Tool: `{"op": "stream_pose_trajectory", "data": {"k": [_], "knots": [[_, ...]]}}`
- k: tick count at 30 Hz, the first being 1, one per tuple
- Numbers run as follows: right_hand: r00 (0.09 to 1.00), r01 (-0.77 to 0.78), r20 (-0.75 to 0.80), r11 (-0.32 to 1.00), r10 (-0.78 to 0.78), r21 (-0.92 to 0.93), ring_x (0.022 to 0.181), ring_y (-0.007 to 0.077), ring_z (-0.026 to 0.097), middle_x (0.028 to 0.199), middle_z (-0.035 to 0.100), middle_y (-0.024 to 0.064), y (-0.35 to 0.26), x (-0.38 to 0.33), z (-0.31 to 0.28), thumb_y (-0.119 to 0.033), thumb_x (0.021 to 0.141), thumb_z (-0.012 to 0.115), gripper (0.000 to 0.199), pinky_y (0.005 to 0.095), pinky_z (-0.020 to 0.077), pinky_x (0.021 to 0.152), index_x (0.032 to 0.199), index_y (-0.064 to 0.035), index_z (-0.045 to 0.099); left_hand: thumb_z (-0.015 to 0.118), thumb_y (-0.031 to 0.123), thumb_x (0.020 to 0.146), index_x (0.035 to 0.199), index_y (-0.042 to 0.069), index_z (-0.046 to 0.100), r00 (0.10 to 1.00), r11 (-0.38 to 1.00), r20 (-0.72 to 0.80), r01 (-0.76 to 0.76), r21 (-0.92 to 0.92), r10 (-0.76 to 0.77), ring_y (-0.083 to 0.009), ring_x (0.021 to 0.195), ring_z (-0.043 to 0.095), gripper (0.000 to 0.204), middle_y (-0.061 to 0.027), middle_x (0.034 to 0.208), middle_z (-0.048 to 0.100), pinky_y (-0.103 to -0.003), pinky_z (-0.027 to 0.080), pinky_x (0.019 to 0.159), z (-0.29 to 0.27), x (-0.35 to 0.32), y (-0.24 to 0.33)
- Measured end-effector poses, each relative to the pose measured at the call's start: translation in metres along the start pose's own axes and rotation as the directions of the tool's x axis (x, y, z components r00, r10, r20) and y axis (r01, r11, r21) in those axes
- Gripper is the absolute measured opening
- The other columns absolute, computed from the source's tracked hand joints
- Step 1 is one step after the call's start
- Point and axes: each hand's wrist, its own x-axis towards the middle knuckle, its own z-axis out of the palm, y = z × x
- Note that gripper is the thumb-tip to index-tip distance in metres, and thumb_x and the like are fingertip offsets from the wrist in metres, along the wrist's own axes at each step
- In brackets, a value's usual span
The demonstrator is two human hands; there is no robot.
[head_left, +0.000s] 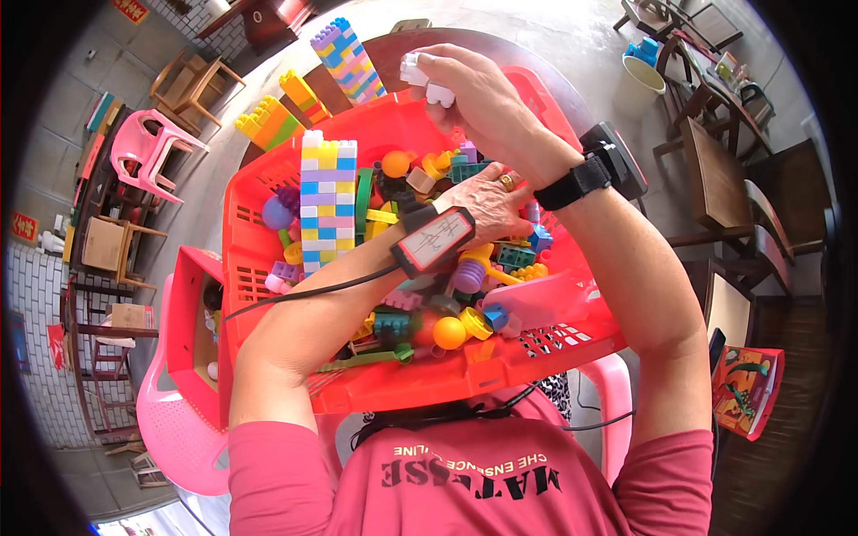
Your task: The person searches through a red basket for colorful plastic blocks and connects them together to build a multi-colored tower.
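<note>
My right hand (472,85): fingers pinched tight on a white block (414,70), up over the far side of the red basket (411,386) | My left hand (490,207): down on the toys (450,333) inside, can't tell if it grips any | Block tower (329,205): tall, on the basket's left side

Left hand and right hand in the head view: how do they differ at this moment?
The right hand is raised, pinching white block pieces; the left hand reaches down among the loose blocks in the red basket. The left hand shows a gold ring; the right hand shows none. A pale-faced device sits behind the left hand, a black strap behind the right hand. Both are gloveless.
</note>
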Motion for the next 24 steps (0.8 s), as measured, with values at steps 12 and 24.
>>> {"op": "stream_pose_trajectory", "data": {"k": [12,24], "knots": [[1.0,0.002,0.031,1.0,-0.002,0.009,0.06,0.0085,0.055,0.082,0.061,0.0075,-0.001,0.001,0.005,-0.028,0.096,0.056,0.032,0.0236,0.0438,0.048,0.107,0.0014,0.06,0.055,0.023,0.082,0.106,0.005,0.064,0.943,0.85,0.041,0.316,-0.422,-0.33,-0.0322,0.109,0.058,0.032,-0.0176,0.109,0.065,-0.04,0.045,0.097,0.021,0.017,-0.016],[0.999,-0.007,0.054,1.0,0.006,0.007,0.058,0.0083,0.055,0.082,0.061,0.0065,-0.006,0.0,0.008,-0.027,0.095,0.056,0.031,0.0229,0.0433,0.046,0.106,0.0015,0.061,0.053,0.011,0.084,0.108,0.005,0.064,0.912,0.887,0.162,0.406,-0.221,-0.377,-0.0324,0.1,0.063,0.027,-0.0186,0.104,0.066,-0.043,0.05,0.084,0.005,0.017,-0.012]]}}
